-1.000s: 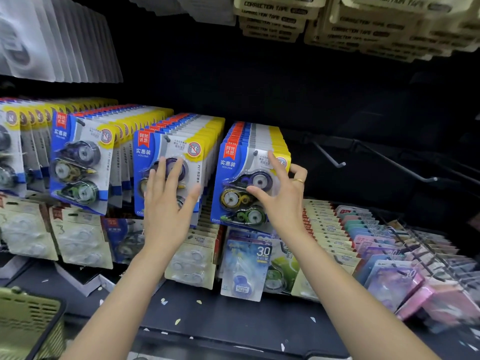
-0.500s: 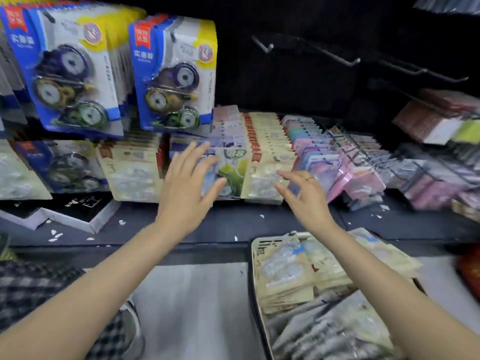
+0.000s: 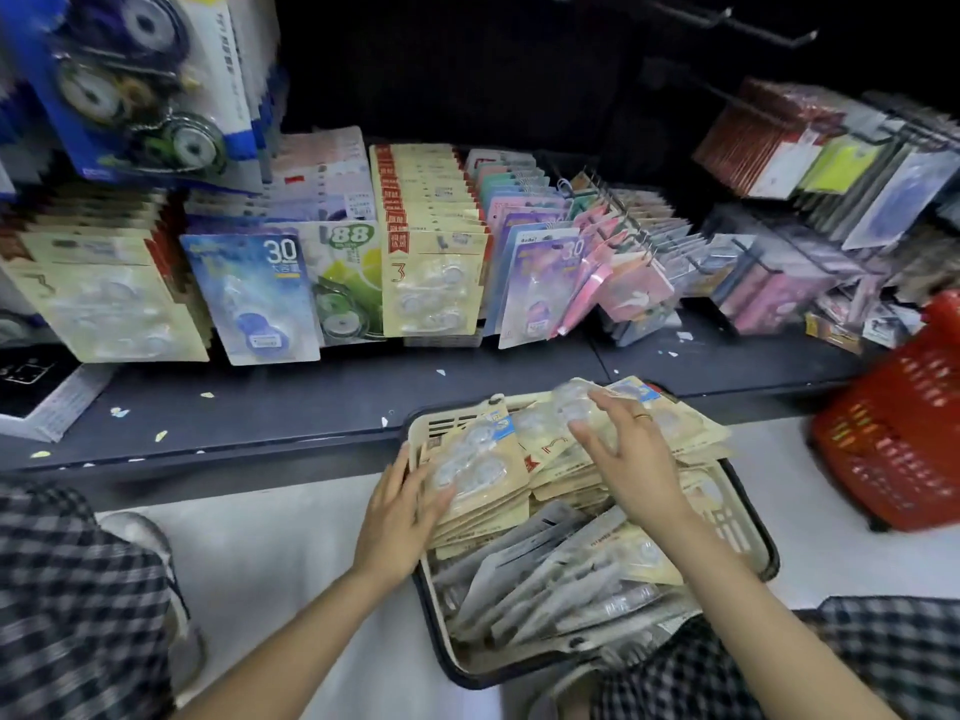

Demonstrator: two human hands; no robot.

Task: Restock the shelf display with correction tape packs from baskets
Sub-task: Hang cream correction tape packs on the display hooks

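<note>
A beige basket (image 3: 748,543) on the floor is full of cream-coloured correction tape packs (image 3: 483,475) and grey packs (image 3: 550,579). My left hand (image 3: 400,511) rests with straight fingers against the left side of the cream stack at the basket's rim. My right hand (image 3: 628,454) hovers over the top packs with fingers spread and slightly bent, touching the upper pack; it grips nothing that I can see. On the dark shelf (image 3: 311,402) above, matching cream packs (image 3: 431,272) stand in a row among other tape packs.
A red basket (image 3: 893,433) stands on the floor at the right. Blue three-roll packs (image 3: 135,85) hang at upper left; pink and purple packs (image 3: 628,272) fill racks to the right. Empty hooks (image 3: 727,23) jut out at top. My checked trouser legs (image 3: 78,605) flank the basket.
Both hands left the hanging blue packs and came down to the beige basket. My view tilted down from the upper display to the floor.
</note>
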